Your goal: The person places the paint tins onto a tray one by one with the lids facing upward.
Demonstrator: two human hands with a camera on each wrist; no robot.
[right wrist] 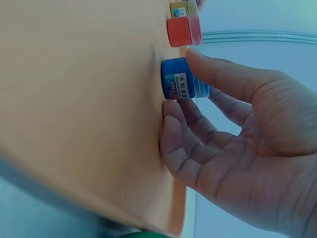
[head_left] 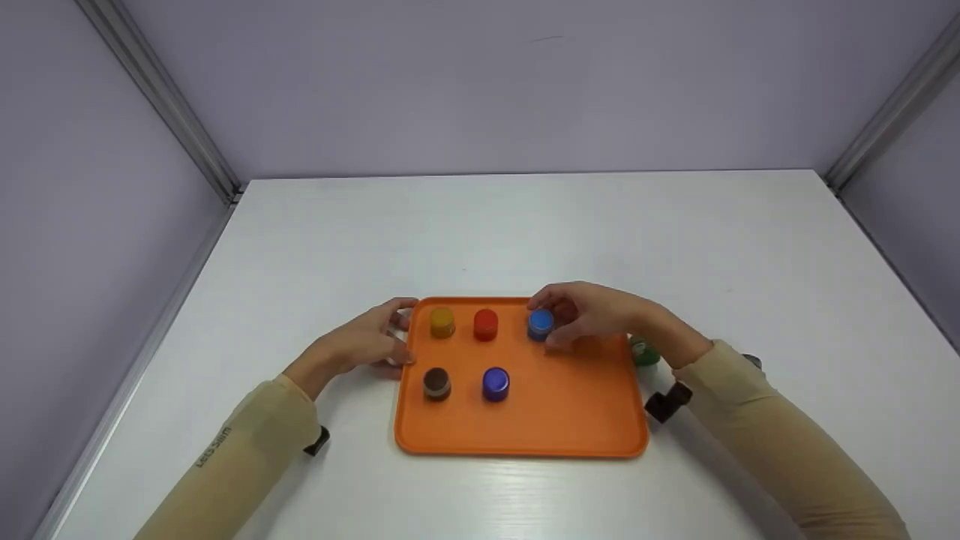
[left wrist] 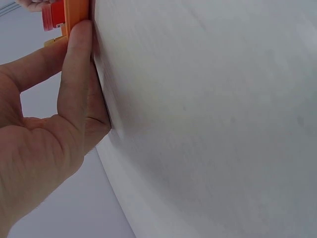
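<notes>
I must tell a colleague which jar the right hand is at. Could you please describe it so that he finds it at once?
Find the orange tray on the white table. In its far row stand three small jars; the right hand touches the rightmost one, the light blue jar. Its neighbours there are red and yellow, and the purple jar stands nearer.

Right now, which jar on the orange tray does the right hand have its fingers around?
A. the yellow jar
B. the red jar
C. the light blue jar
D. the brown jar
C: the right hand curls its thumb and fingers around the light blue jar on the orange tray.
</notes>
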